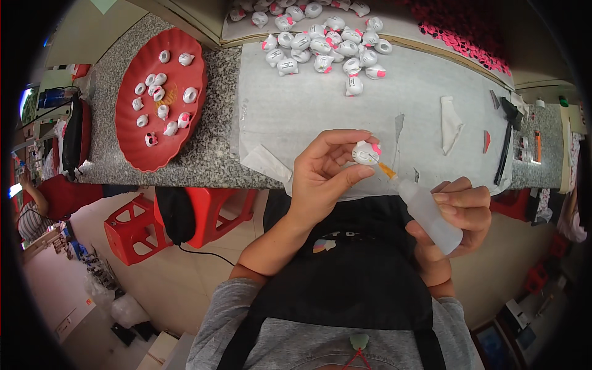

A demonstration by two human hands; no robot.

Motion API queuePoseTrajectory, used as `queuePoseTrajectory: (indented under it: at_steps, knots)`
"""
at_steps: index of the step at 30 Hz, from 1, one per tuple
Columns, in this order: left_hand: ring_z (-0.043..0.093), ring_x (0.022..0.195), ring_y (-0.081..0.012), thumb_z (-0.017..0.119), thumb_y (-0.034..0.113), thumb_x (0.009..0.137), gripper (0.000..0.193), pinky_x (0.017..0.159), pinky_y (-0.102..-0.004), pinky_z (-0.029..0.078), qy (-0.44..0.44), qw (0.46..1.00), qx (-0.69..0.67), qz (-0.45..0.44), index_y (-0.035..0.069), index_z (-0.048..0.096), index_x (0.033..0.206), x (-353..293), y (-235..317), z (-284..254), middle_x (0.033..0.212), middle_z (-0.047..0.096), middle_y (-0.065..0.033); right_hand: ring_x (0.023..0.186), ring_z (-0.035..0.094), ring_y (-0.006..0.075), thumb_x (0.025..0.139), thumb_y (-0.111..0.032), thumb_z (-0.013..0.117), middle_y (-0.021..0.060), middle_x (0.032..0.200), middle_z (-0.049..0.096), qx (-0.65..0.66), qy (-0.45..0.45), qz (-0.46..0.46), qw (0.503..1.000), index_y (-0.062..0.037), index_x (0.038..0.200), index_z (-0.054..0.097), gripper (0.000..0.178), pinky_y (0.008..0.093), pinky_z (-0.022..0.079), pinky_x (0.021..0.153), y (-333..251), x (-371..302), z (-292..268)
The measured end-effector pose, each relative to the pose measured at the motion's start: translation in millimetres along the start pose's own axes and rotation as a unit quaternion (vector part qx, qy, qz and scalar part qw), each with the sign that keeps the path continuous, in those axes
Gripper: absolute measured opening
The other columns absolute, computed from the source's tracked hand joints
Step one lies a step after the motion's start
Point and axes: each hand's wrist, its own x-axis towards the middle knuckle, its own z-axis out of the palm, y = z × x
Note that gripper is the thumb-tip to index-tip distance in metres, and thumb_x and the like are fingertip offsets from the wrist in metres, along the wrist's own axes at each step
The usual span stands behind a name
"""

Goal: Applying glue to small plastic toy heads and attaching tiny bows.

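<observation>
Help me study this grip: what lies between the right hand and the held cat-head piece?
Between right hand and cat-head piece, the head view shows a translucent bottle with an orange nozzle.

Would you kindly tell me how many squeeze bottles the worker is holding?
1: the whitish bottle is in the right hand, its orange tip pointing toward the white head in the left hand. None looks hidden.

Red plastic stools (201, 208) stand on a pale tiled floor (185, 283) beside a speckled granite counter (217, 139).

Small assembly workshop, granite worktop (219, 80), heaped white figurine heads (320, 45), red scalloped tray (131, 92), plastic stools (206, 213)
</observation>
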Motion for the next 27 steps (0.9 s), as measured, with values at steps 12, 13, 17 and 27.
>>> queuePoseTrajectory:
  at_steps: [12, 13, 17, 27]
  knots:
    - [0.047, 0.093, -0.0196, 0.055, -0.008, 0.067, 0.033, 0.082, -0.0295, 0.037, -0.019, 0.993, 0.106, 0.045, -0.004, 0.045, 0.098, 1.2, -1.4, -3.2, 0.099, 0.047, -0.0141, 0.056, 0.042, 0.0117, 0.056, -0.017, 0.074, 0.0046, 0.073, 0.044, -0.003, -0.034, 0.012, 0.999, -0.0075, 0.076, 0.044, 0.037, 0.0219, 0.037, 0.051, -2.2, 1.9, -2.4]
    - [0.047, 0.093, -0.0196, 0.055, -0.008, 0.067, 0.033, 0.082, -0.0295, 0.037, -0.018, 0.993, 0.107, 0.045, -0.004, 0.045, 0.098, 1.5, -1.2, -3.4, 0.099, 0.047, -0.0141, 0.057, 0.042, 0.0118, 0.056, -0.017, 0.074, 0.0048, 0.073, 0.044, -0.011, -0.039, 0.016, 0.999, -0.0074, 0.076, 0.044, 0.037, 0.0221, 0.037, 0.052, -2.4, 2.3, -2.9]
    - [0.046, 0.094, -0.0196, 0.055, -0.009, 0.067, 0.033, 0.082, -0.029, 0.036, -0.021, 0.99, 0.125, 0.061, -0.004, 0.045, 0.098, 2.8, -0.6, -2.9, 0.1, 0.047, -0.0143, 0.057, 0.042, 0.0119, 0.055, -0.016, 0.073, 0.005, 0.072, 0.043, -0.02, -0.027, 0.006, 0.999, -0.0071, 0.076, 0.044, 0.037, 0.0225, 0.037, 0.052, 0.1, 4.3, -4.3]
    - [0.05, 0.085, -0.0146, 0.055, -0.007, 0.067, 0.035, 0.074, -0.0246, 0.041, 0.086, 0.986, 0.106, 0.091, -0.002, 0.044, 0.1, 11.0, 10.8, -27.3, 0.1, 0.049, -0.0155, 0.073, 0.052, 0.0156, 0.064, 0.0, 0.057, 0.0064, 0.079, 0.045, 0.118, -0.062, 0.263, 0.956, -0.0022, 0.08, 0.043, 0.021, 0.0244, 0.045, 0.055, 61.7, 71.9, -10.9]
